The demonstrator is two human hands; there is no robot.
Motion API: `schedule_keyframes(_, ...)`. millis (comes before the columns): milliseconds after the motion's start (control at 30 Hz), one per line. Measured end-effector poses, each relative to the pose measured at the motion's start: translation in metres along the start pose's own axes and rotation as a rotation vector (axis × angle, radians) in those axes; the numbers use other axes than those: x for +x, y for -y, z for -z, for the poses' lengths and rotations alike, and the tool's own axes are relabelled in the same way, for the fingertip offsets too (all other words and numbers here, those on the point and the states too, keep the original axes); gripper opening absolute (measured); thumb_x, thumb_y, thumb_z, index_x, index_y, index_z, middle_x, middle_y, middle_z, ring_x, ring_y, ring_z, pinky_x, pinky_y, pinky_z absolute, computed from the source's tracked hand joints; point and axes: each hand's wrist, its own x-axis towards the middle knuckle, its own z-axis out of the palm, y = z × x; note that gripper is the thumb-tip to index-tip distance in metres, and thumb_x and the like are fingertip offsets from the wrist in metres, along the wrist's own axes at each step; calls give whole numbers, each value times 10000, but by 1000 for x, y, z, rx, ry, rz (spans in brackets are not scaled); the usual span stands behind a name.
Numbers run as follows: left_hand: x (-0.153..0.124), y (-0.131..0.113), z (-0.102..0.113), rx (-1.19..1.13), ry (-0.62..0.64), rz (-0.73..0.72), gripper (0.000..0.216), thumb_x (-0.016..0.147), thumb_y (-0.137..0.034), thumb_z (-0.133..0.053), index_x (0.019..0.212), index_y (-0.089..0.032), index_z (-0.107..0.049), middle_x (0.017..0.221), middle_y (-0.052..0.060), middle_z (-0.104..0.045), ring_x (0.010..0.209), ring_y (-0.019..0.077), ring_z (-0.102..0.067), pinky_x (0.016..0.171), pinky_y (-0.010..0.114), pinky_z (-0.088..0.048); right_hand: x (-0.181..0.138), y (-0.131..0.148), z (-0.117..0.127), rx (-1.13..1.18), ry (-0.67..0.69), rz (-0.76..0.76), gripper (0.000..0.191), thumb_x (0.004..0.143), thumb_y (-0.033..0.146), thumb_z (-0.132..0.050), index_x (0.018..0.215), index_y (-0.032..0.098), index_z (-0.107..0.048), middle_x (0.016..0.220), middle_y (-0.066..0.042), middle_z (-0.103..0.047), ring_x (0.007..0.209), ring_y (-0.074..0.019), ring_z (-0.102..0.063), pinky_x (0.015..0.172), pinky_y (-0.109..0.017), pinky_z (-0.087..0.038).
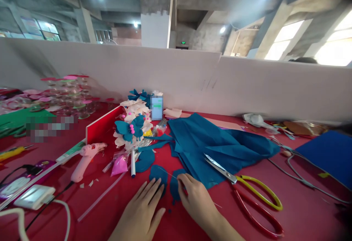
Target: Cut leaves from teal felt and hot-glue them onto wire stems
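Two blue petals [158,172] lie side by side on the smooth red table [264,175], at the near middle. They are flat and matte, with rounded outlines; the fingers cover some part of them. The left hand [144,204] is laid flat, fingers spread, with its fingertips on the left petal. The right hand [195,193], by the right petal, appears to pinch a wire [172,175] between thumb and forefinger. This wire is thin, pale and almost straight, and it crosses the gap between the petals. To the far right of them, a large blue cloth [214,142] lies in loose folds. Scissors [232,178], with steel blades and red and yellow handles, rest partly on it. Farther left, a blue flower [130,127] carries round pink beads [132,128], and a pale pink glue gun [84,162] lies nearer.
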Motion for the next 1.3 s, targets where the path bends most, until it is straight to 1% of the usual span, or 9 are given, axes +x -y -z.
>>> schedule_keyframes(200,0,4,4,-57,-39,41,428,903,-347,-469,1290,-171,-524,1300,80,-569,1168,235,-559,953,390,-497,-4,1,14,-130,135,95,262,898,136,-449,1057,175,-653,828,-54,-659,661,-158,-663,559,-206,-485)
schedule_keyframes(300,-3,6,6,-65,-11,83,421,905,-350,-466,1290,-187,-525,1286,74,-585,1158,238,-567,968,411,-484,-6,1,19,-213,216,202,233,905,159,-459,914,170,-692,840,-53,-650,622,-143,-657,541,-197,-474)
schedule_keyframes(433,-3,11,10,-55,43,134,428,885,-358,-498,1276,-188,-540,1273,84,-595,1140,268,-576,947,440,-497,-10,-3,24,-183,191,252,325,939,169,-383,824,162,-687,948,-74,-661,671,-136,-668,586,-200,-494)
schedule_keyframes(567,4,13,15,-83,75,172,360,880,-255,-494,1224,-197,-584,1215,66,-632,1115,258,-591,966,445,-483,-4,3,28,-139,176,315,304,945,166,-369,946,176,-673,998,-75,-657,735,-135,-671,623,-201,-497)
schedule_keyframes(633,8,14,18,-97,99,178,338,878,-194,-472,1188,-188,-608,1176,60,-651,1092,236,-603,998,438,-458,5,10,27,-194,235,374,257,929,192,-428,1082,188,-635,997,-64,-645,695,-134,-662,572,-208,-478)
schedule_keyframes(733,8,18,20,-113,121,170,331,876,-176,-462,1161,-204,-628,1175,52,-651,1117,235,-587,997,424,-461,17,21,22,-329,302,455,329,914,288,-491,1210,164,-564,1007,-72,-638,599,-133,-634,471,-227,-418)
schedule_keyframes(967,-3,28,24,-103,166,67,453,889,-297,-493,1336,-225,-477,1374,58,-502,1263,258,-460,1044,466,-392,3,24,20,-347,326,563,299,932,345,-449,1138,185,-595,897,-34,-636,531,-127,-592,409,-258,-331)
schedule_keyframes(1133,-2,23,37,-114,158,-3,616,900,-413,-474,1445,-217,-265,1445,69,-397,1320,259,-380,1057,468,-364,-22,18,42,-197,267,377,323,952,229,-376,1205,160,-564,911,-61,-635,573,-127,-627,471,-218,-417)
schedule_keyframes(1300,0,-11,36,-89,139,-141,732,890,-415,-483,1477,-157,-130,1468,85,-342,1336,238,-354,1031,368,-409,-42,-2,61,69,-17,22,356,968,265,-306,1091,165,-625,928,-102,-613,666,-141,-657,577,-206,-509)
